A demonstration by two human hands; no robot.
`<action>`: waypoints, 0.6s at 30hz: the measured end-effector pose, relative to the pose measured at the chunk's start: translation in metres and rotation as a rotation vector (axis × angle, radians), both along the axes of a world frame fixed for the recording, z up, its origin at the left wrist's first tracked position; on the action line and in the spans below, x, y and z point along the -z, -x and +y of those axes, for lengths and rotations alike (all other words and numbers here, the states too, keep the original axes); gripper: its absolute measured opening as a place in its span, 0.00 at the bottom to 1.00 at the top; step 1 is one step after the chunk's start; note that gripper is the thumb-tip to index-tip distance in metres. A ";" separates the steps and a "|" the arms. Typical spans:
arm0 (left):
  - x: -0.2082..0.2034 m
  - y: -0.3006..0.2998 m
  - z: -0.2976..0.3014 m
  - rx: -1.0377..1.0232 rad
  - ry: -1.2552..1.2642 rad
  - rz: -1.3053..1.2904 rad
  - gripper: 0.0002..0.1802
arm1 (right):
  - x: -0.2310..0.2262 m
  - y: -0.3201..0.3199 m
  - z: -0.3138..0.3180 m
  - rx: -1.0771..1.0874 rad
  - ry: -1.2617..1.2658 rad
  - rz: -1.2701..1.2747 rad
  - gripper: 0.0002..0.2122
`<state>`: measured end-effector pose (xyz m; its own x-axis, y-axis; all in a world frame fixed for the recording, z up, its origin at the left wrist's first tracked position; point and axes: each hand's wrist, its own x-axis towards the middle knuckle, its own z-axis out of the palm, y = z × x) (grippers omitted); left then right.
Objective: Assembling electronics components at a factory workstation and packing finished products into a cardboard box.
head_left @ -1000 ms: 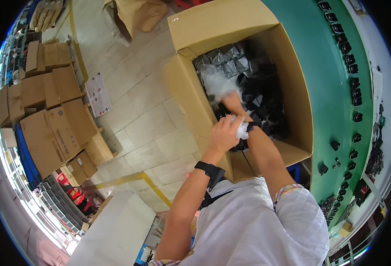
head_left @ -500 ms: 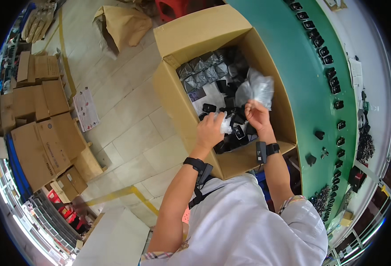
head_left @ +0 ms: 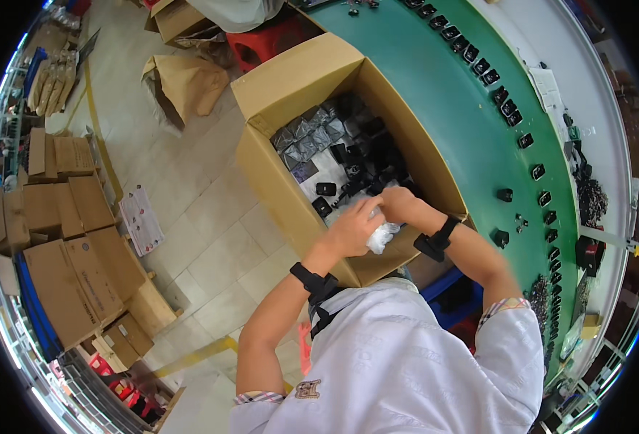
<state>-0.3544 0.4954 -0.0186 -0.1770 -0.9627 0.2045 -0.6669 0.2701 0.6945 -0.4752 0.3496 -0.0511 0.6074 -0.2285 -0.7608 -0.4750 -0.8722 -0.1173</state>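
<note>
Over the near end of an open cardboard box (head_left: 276, 210), my two hands meet. My left hand (head_left: 354, 227) is closed around a crumpled clear plastic bag (head_left: 383, 237), which bulges out below the fingers. My right hand (head_left: 400, 205) presses against it from the right, its fingers curled in a pinch at the plastic; whatever sits inside the bag is hidden. Beneath the hands lie loose black box-shaped devices (head_left: 326, 189) on white sheeting. At the box's far left, rows of grey plastic-wrapped pieces (head_left: 301, 130) are packed together.
Along the right runs a green table (head_left: 435, 108) with a curved line of small black devices (head_left: 504, 101). Stacked cartons (head_left: 81, 267) stand on the left floor. A brown paper sack (head_left: 189, 87) and a red stool (head_left: 261, 45) are beyond the box.
My right hand, which held a clear bag up on the right, has come in to my left hand. Both are now together at the plastic, nearer my body. The view has shifted.
</note>
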 end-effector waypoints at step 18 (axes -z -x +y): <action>0.003 -0.011 -0.003 -0.269 -0.264 1.113 0.27 | -0.079 0.004 0.035 1.075 -0.701 -1.073 0.03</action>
